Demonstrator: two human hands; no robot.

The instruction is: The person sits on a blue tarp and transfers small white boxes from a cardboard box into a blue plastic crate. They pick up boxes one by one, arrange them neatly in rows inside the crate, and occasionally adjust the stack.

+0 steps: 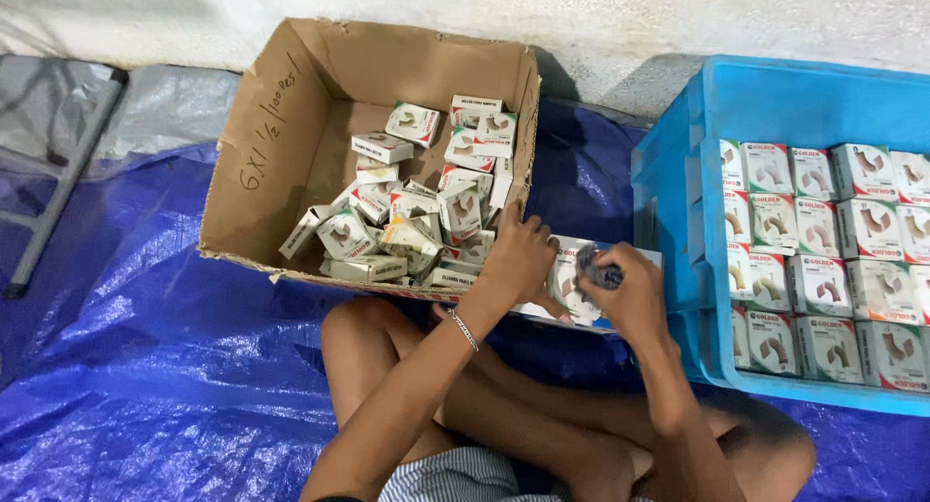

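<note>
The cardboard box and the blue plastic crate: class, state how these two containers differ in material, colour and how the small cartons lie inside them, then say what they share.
The cardboard box is brown card with open flaps; the blue plastic crate is rigid plastic. In the cardboard box the small cartons lie jumbled at all angles; in the blue plastic crate the packed cartons stand in neat rows. Both rest on the blue tarpaulin and hold the same kind of small white cartons.

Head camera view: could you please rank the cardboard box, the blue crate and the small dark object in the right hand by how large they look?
1. Cardboard box, largest in view.
2. Blue crate, though the picture's edge cuts it off, so this ranking is unsure.
3. Small dark object in the right hand, clearly smallest.
</note>
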